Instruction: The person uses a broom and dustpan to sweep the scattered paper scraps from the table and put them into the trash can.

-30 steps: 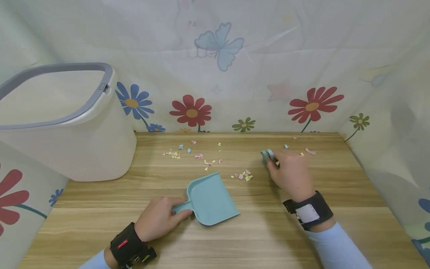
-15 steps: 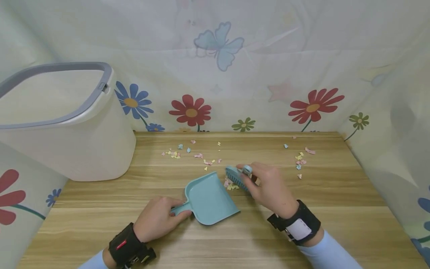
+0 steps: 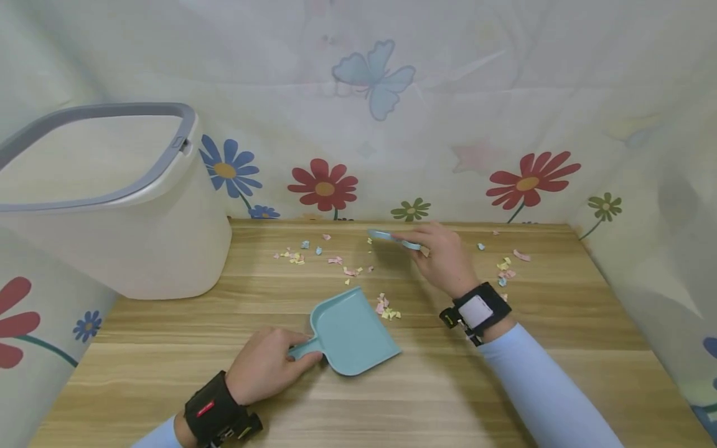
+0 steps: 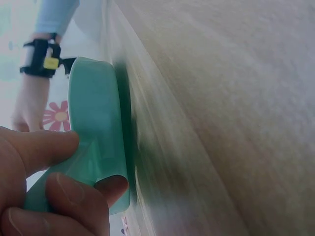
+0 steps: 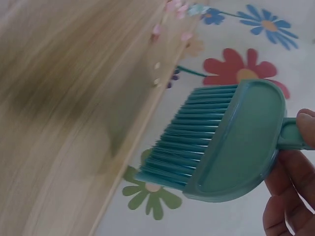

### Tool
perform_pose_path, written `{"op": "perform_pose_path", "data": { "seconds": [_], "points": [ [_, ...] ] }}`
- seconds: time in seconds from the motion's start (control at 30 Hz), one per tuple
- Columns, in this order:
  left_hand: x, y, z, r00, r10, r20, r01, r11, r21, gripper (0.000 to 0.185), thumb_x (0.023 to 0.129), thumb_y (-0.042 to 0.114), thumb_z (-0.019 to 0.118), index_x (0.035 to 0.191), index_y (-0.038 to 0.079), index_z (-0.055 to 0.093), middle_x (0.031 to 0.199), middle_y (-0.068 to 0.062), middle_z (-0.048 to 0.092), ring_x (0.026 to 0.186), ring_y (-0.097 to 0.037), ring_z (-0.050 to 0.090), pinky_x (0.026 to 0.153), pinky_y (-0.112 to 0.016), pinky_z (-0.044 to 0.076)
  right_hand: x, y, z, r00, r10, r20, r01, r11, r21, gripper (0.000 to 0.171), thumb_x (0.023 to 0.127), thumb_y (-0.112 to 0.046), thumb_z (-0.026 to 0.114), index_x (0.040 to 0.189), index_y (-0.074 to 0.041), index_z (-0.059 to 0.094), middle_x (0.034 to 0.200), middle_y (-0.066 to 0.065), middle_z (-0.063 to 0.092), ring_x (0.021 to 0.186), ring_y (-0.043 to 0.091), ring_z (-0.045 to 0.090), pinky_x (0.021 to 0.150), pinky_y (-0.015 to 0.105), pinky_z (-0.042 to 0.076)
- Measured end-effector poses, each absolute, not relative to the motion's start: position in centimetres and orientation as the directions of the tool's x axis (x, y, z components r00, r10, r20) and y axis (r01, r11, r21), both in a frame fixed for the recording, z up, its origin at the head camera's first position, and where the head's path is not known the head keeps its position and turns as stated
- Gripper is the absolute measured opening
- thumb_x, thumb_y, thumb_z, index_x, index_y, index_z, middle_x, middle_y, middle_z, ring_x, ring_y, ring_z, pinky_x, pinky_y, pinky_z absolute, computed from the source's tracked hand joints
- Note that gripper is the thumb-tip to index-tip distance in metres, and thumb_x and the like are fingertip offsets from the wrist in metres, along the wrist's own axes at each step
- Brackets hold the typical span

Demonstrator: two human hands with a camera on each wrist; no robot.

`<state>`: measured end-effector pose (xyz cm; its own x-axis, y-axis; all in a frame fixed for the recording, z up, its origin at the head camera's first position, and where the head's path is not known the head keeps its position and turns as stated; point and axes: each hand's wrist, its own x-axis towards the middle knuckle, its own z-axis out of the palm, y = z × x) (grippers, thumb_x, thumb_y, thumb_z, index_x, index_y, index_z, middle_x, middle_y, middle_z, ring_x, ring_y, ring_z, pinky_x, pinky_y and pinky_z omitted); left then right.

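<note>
A: What is nearest to the person?

B: The left hand [image 3: 263, 367], fingers curled round the handle of the teal dustpan [image 3: 350, 333], which lies flat on the wooden table [image 3: 426, 398].

A: And just past the pan?

B: A small heap of paper scraps [image 3: 388, 308] sits at its far right edge, touching or nearly so.

A: Where is the right hand?

B: Farther back. The right hand [image 3: 442, 258] grips the teal brush [image 3: 389, 237] by its handle, held above the table near the far edge, bristles clear of the wood.

A: Anything else back there?

B: More coloured scraps [image 3: 313, 252] to the left of the brush, another cluster [image 3: 506, 269] to its right, and a white bin [image 3: 112, 205] at far left.
</note>
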<state>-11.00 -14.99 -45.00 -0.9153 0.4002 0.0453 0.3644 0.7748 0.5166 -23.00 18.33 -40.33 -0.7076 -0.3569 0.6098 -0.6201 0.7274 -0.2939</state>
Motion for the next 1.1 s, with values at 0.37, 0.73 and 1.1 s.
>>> {"op": "perform_pose_path", "data": {
  "seconds": [0.37, 0.73, 1.1],
  "points": [
    [-10.9, -14.7, -44.8, -0.913, 0.406, 0.034, 0.362, 0.772, 0.523, 0.028, 0.092, 0.045, 0.077, 0.107, 0.023, 0.084, 0.099, 0.009, 0.079, 0.063, 0.007, 0.051, 0.059, -0.018, 0.045, -23.4, 18.2, -42.0, -0.779, -0.462, 0.425, -0.597, 0.754, -0.275, 0.050, 0.077, 0.017, 0.068, 0.109, -0.019, 0.083, 0.104, 0.004, 0.079, 0.098, 0.026, 0.070, 0.087, 0.044, 0.054],
    [-10.9, -15.0, -44.3, -0.914, 0.404, 0.022, 0.357, 0.780, 0.514, 0.025, 0.092, 0.044, 0.077, 0.105, 0.023, 0.084, 0.081, 0.016, 0.073, 0.056, 0.005, 0.043, 0.053, -0.019, 0.037, -18.0, 21.2, -40.6, -0.744, -0.590, 0.314, -0.668, 0.672, -0.321, 0.060, 0.067, 0.025, 0.070, 0.106, -0.018, 0.083, 0.105, -0.005, 0.078, 0.099, 0.016, 0.067, 0.086, 0.040, 0.054],
    [-10.9, -15.0, -44.3, -0.919, 0.394, 0.009, 0.344, 0.791, 0.505, 0.024, 0.092, 0.044, 0.078, 0.104, 0.024, 0.084, 0.074, 0.017, 0.069, 0.053, 0.005, 0.040, 0.050, -0.020, 0.032, -14.3, 22.2, -39.3, -0.690, -0.592, 0.416, -0.720, 0.620, -0.311, 0.046, 0.075, 0.014, 0.080, 0.107, -0.019, 0.082, 0.100, -0.008, 0.077, 0.092, 0.010, 0.070, 0.081, 0.037, 0.057]
  ]
}}
